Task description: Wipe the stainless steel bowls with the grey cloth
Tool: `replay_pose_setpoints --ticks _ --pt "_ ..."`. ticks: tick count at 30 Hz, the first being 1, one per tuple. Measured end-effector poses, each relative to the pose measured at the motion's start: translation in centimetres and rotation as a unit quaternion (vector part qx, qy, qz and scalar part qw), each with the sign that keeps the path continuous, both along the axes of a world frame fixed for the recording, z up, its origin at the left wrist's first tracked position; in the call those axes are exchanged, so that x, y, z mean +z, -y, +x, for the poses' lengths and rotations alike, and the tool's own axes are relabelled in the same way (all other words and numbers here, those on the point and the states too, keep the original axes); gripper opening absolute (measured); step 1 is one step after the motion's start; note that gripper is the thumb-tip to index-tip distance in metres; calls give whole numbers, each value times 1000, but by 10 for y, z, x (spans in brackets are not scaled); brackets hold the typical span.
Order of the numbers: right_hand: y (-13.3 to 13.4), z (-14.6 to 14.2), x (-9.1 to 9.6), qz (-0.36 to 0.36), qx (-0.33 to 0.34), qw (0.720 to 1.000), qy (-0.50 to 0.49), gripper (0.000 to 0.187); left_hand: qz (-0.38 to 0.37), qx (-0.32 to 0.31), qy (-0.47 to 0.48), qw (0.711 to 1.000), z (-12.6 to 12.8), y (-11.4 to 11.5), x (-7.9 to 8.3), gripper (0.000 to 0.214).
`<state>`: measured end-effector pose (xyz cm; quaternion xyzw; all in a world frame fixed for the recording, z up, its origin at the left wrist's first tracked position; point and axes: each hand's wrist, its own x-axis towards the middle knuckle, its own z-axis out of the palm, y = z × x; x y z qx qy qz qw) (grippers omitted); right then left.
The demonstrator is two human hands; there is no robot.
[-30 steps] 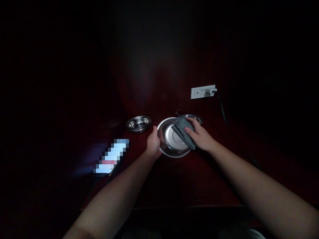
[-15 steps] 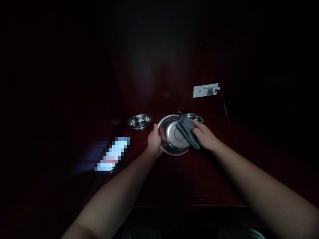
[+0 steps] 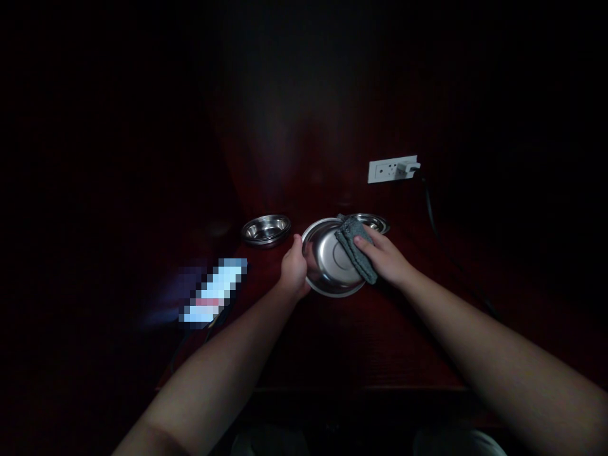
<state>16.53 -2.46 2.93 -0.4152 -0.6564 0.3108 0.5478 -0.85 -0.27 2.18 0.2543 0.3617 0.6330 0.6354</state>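
A shiny steel bowl (image 3: 327, 266) is tilted with its underside toward me, above the dark red table. My left hand (image 3: 294, 269) grips its left rim, thumb up and the other fingers hidden behind it. In my right hand (image 3: 382, 253) is a folded grey-green cloth (image 3: 356, 247), pressed against the right part of the bowl's underside. Behind the cloth, another steel bowl (image 3: 373, 223) is partly covered by it. To the left, a small stack of steel bowls (image 3: 266, 231) rests on the table.
A lit, blurred-out phone-like screen (image 3: 213, 294) leans at the left. On the back wall, a white socket plate (image 3: 392, 169) holds a plug, its black cable (image 3: 432, 218) running down to the right. The table's front edge (image 3: 332, 388) lies nearest me.
My right hand and the cloth have shifted slightly left over the bowl's underside, and the thumb now lies on top of the cloth. My left hand keeps its grip.
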Motion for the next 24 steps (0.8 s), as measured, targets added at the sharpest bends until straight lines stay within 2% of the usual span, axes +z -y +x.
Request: replay_pose_setpoints --ticks 6,14,19,24 --pt "0 0 1 16 2 1000 5 49 -7 -53 17 998 -2 -7 -6 40" --pt "-2 6 2 66 -49 994 73 51 -3 -97 39 995 -2 -4 -4 39" --pt "-1 7 4 67 -22 995 70 51 -15 -88 46 995 -2 -3 -4 38" --pt "-1 3 6 36 -1 999 28 48 -18 -108 50 993 -3 -2 -2 41"
